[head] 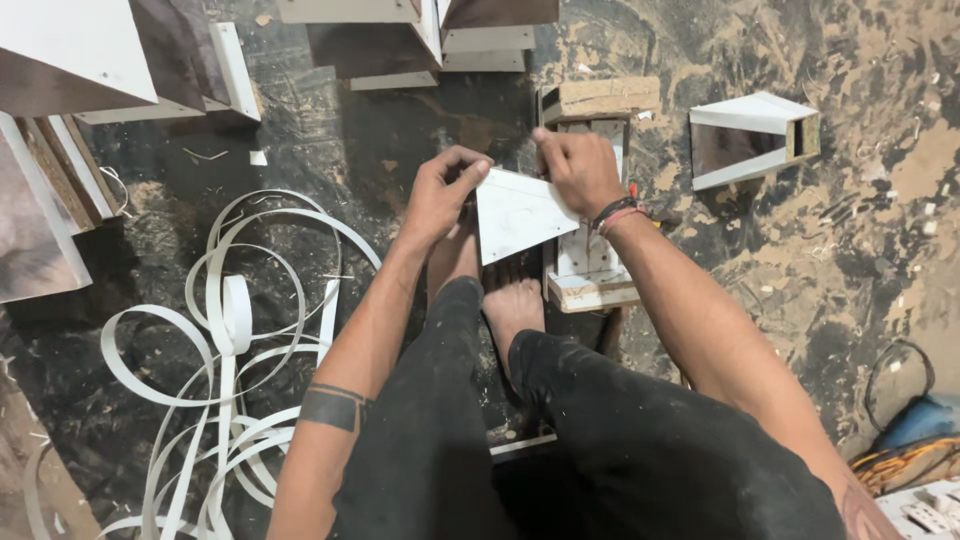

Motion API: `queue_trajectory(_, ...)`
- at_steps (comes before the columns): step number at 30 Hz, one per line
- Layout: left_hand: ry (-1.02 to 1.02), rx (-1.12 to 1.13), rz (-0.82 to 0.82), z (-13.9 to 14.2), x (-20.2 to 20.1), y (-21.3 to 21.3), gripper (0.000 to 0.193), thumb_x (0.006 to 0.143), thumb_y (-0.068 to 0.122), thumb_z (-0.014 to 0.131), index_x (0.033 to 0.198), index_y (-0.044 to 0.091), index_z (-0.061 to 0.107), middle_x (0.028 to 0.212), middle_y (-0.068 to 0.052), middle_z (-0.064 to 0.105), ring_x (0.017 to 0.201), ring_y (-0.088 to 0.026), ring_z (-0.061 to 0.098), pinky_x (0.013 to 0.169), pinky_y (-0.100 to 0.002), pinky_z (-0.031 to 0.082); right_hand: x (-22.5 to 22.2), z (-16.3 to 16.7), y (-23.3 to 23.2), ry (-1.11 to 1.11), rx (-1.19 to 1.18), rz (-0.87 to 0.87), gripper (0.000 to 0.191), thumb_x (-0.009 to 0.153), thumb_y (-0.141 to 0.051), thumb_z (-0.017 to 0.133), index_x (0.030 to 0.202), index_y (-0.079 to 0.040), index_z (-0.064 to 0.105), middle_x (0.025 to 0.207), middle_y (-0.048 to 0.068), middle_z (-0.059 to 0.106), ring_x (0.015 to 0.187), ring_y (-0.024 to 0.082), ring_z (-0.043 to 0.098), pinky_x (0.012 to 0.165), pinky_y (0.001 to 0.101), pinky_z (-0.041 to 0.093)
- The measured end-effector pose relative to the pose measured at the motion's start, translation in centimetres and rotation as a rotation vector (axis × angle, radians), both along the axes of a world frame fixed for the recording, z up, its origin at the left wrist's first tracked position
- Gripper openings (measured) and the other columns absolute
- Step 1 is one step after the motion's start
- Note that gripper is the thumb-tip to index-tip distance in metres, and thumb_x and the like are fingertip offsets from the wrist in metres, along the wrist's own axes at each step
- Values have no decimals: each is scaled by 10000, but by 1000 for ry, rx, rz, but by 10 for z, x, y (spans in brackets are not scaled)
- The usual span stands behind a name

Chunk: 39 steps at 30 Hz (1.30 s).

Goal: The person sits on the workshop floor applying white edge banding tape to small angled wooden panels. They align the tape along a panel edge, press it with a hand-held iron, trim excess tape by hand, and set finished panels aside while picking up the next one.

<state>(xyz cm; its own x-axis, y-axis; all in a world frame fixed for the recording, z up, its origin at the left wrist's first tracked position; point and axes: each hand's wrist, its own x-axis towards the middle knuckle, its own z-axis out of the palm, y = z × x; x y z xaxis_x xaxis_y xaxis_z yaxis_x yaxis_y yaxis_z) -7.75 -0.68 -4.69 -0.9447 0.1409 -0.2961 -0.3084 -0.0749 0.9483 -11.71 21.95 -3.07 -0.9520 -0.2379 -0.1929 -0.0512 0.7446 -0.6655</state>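
I hold a small white laminated wedge-shaped panel above my bare feet. My left hand grips its upper left corner with the fingers curled over the top edge. My right hand presses on its upper right edge; that wrist wears dark and red bands. Just behind the panel stands a small stack of white board pieces with raw chipboard edges. My legs in black trousers fill the lower middle of the view.
Loose coils of white edge-banding tape lie on the dark floor at left. White and dark laminated boards lean at the top left and top centre. A white wedge-shaped box sits at right on sawdust. A cable loop lies at lower right.
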Motion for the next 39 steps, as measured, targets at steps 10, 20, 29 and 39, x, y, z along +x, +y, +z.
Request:
queue_trajectory(10,852,-1121,-516,33,21,18,627,1008,419,597,1477,8,530,1587,-130,444,1520,-267,342,1257,-530,203,13,8,-18,292,182,56,436,1094,-395,506,843,-111,720,703,179,664,640,414,637,558,529,461)
queue_trajectory(20,802,-1111,-610,33,33,-15,733,1028,558,454,1611,121,375,1684,-30,320,1557,-196,257,1262,-569,107,11,3,-15,269,175,-19,463,1075,-428,527,772,-114,681,670,170,653,641,419,638,541,536,446)
queue_trajectory(29,711,-1166,-425,49,52,-15,520,1043,404,498,1497,150,520,1573,-16,484,1486,-208,375,1226,-588,143,11,14,-18,263,348,76,486,1074,-450,533,761,-112,688,589,159,637,527,357,630,505,479,455)
queue_trajectory(39,-48,-573,6,34,16,17,292,971,298,668,1186,105,713,1011,-125,745,929,-242,723,818,-342,539,5,7,-44,430,210,141,439,1066,-426,558,759,-132,666,639,132,666,547,327,644,504,434,464)
